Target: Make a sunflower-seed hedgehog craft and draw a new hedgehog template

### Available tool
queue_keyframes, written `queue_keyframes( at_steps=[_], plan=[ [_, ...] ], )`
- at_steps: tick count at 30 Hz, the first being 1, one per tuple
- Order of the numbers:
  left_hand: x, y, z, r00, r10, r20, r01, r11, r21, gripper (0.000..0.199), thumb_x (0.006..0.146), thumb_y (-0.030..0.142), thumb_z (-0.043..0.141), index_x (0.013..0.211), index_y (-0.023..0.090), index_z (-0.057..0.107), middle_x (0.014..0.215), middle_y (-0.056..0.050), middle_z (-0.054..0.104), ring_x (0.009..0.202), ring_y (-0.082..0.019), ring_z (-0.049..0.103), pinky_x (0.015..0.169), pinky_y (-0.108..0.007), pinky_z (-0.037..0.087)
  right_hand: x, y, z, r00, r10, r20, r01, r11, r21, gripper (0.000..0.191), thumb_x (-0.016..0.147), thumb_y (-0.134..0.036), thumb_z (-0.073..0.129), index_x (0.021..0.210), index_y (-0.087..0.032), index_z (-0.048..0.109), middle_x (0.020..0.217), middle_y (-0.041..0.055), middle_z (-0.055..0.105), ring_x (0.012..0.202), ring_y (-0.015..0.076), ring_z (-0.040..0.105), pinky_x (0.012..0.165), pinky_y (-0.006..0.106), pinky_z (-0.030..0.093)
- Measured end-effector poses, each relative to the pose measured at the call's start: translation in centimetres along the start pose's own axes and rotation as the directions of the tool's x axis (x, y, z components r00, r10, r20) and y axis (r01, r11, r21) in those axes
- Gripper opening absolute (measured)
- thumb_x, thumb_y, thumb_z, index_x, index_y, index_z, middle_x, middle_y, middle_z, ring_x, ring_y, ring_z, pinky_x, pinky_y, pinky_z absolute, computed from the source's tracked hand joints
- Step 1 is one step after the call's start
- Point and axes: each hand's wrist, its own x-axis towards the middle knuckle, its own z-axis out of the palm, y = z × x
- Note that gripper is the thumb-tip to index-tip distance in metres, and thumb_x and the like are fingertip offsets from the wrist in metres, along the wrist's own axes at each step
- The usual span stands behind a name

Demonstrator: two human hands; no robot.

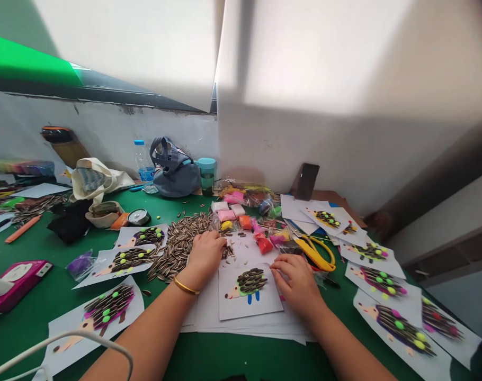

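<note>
- where is the white paper card with the blue-legged, seed-backed hedgehog?
- right of the striped brown seed pile. left hand and right hand are curled; whether gripping, i cannot tell.

Table: centre, hedgehog picture on paper stack; left, 3 finished sheets; right, 6 more; behind, seed pile left, clay packets middle, scissors right; rear, bottle, bag, cup left, phone right

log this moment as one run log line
left hand: by sunflower seed pile | right hand: at right edge of hedgehog card | on card: seed spines, blue legs
</note>
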Motion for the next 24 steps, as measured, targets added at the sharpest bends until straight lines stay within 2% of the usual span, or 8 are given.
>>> queue_keyframes(
  at_steps=[11,17,24],
  plan=[
    [0.1,0.2,0.0,1.0,0.018,-0.013,-0.018,1.0,0.0,0.013,0.089,0.019,0.054,0.087,0.024,0.066,0.091,-0.005,0.066,0.093,-0.025,0.057,0.079,-0.038,0.033,0.5,-0.6,-0.3,0.999,-0.019,0.032,0.018,0.999,0.028,0.014,0.09,-0.025,0.057,0.092,-0.025,0.071,0.103,0.005,0.068,0.099,0.0244,0.058,0.087,0.04,0.039],
    [0.2,0.4,0.3,1.0,0.029,-0.012,-0.029,1.0,-0.01,0.017,0.091,0.022,0.053,0.089,0.025,0.069,0.091,-0.006,0.066,0.095,-0.025,0.055,0.082,-0.039,0.032,2.0,-1.2,-0.9,0.998,-0.036,0.06,0.034,0.999,0.037,0.015,0.09,-0.024,0.056,0.093,-0.027,0.07,0.107,0.0033,0.067,0.102,0.0246,0.057,0.087,0.041,0.038],
    [0.1,0.8,0.0,1.0,0.011,-0.027,-0.012,0.999,-0.033,0.014,0.091,0.023,0.053,0.089,0.023,0.067,0.096,-0.007,0.066,0.098,-0.025,0.055,0.085,-0.039,0.033,4.7,-2.3,-1.1,0.996,-0.087,-0.032,0.089,0.995,0.046,0.014,0.089,-0.022,0.057,0.09,-0.026,0.071,0.105,0.0041,0.068,0.103,0.0241,0.057,0.09,0.04,0.038]
  ],
)
